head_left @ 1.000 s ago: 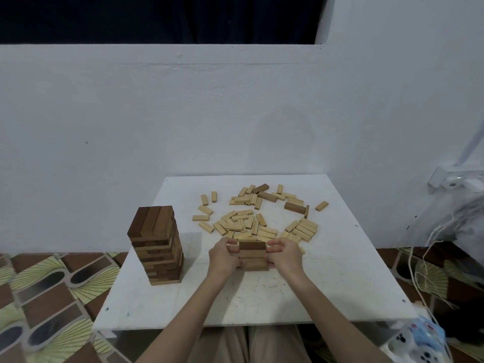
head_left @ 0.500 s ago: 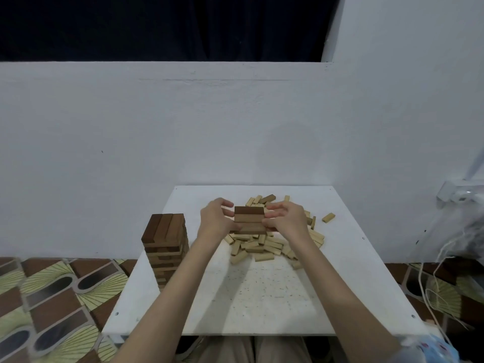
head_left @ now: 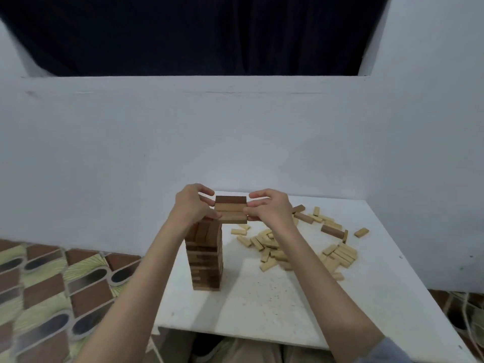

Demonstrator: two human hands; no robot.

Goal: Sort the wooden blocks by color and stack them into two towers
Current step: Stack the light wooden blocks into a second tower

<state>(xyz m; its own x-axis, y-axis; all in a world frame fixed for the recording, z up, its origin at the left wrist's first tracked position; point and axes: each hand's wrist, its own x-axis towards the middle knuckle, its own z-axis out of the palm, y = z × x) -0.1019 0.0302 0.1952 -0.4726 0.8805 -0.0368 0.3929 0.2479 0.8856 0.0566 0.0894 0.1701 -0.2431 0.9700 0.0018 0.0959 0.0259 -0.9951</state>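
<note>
Nearest to the camera the two forearms reach forward over the white surface [head_left: 262, 305]. On its left part stands the dark tower [head_left: 205, 258], upright, many layers high. To the right of it the light blocks [head_left: 277, 251] lie loose in a heap, with a few dark blocks [head_left: 332, 231] among them.

Above this, both hands hold a small bundle of blocks [head_left: 231, 209] in the air between them. The left hand [head_left: 192, 208] pinches its left end with curled fingers and the right hand [head_left: 272, 207] pinches its right end in the same way. The long axis of the bundle runs left to right. It hangs just above the tower top and a little to its right, so I judge it must go slightly left and down; the left hand is nearer to the tower.
</note>
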